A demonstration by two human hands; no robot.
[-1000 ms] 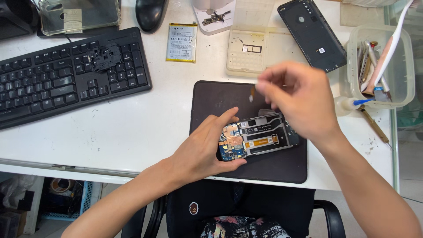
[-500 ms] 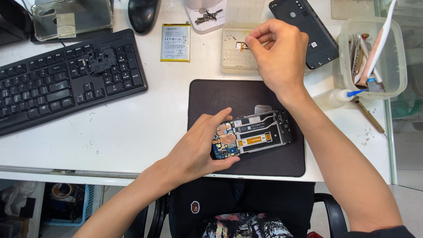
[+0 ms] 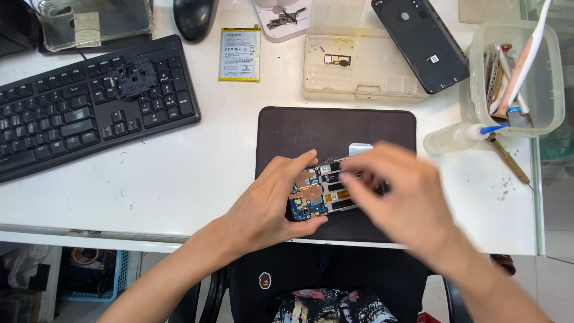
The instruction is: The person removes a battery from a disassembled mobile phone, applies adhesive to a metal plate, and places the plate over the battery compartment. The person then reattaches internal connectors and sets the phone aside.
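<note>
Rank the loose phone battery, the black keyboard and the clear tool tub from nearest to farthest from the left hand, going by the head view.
From the left hand:
1. Phone battery, straight above it on the white desk.
2. Black keyboard, to the upper left.
3. Clear tool tub, far at the upper right.
The first two are fairly close.

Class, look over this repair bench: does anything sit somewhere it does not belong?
Yes. A small black phone part lies on the keys of the black keyboard, not in the beige parts tray. It could slip between keys or get lost.

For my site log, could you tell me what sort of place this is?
Probably a phone repair bench: an opened phone on a black mat, a loose battery, and a tub of tools on a white desk.
</note>
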